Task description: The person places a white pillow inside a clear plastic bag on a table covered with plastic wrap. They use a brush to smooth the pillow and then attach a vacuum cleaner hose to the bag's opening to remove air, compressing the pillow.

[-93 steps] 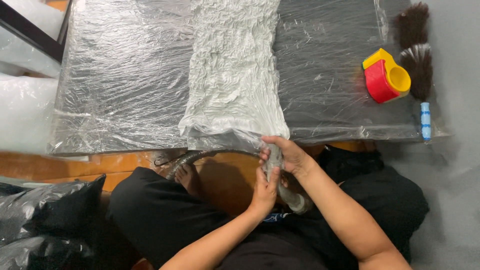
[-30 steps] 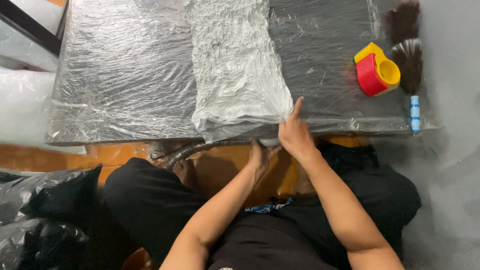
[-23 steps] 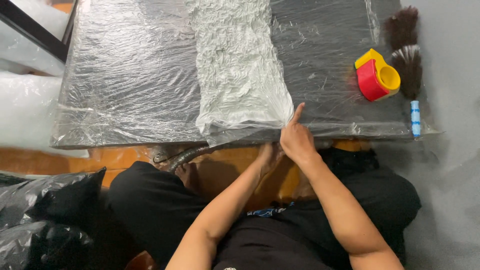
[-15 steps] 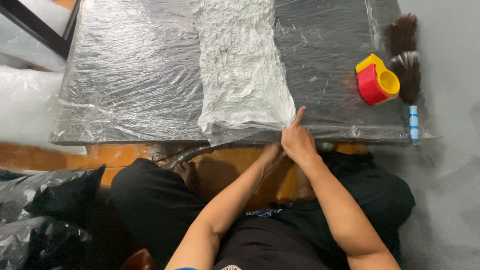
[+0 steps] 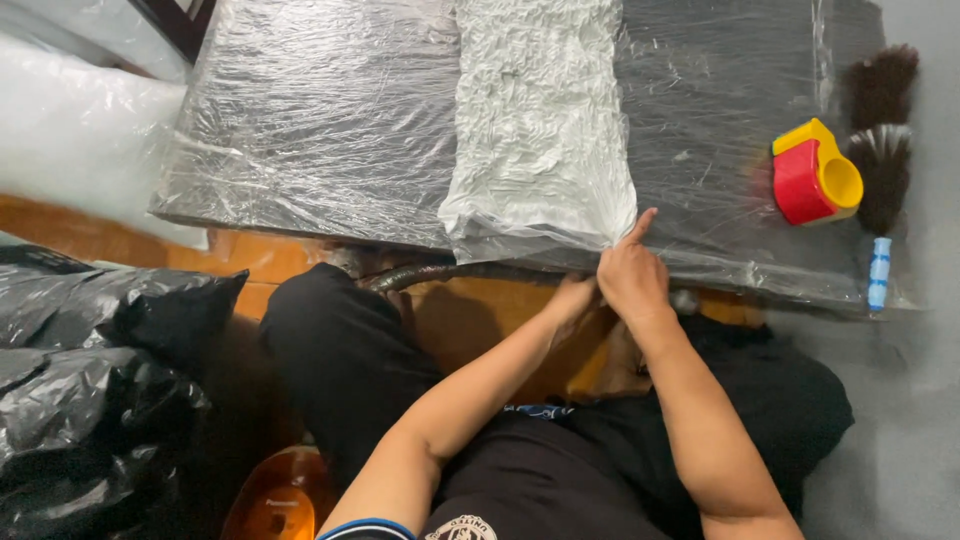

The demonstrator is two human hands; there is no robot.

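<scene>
Wrapped panel: a large dark flat panel (image 5: 330,120) is seen covered in clear plastic film, filling the far half of the view, its near edge just beyond the person's knees.
Black bags: a heap of black plastic bags (image 5: 90,390) is seen at the near left, on the floor.
White band: a crinkled white band of bunched film (image 5: 540,120) is laid across the middle of the panel, from far edge to near edge.
Duster: a dark feather duster (image 5: 880,150) with a blue-and-white handle is laid at the far right, beside the panel.
Tape dispenser: 1 red and yellow tape dispenser (image 5: 812,182) is set on the panel's right part, just left of the duster.
Right hand: the right hand (image 5: 632,278) is pressed on the near edge of the panel, index finger stretched out, touching the near right corner of the white band; nothing is gripped.
Left hand: the left hand (image 5: 572,298) is tucked under the near edge, just left of the right hand; whether its fingers are closed cannot be told.
</scene>
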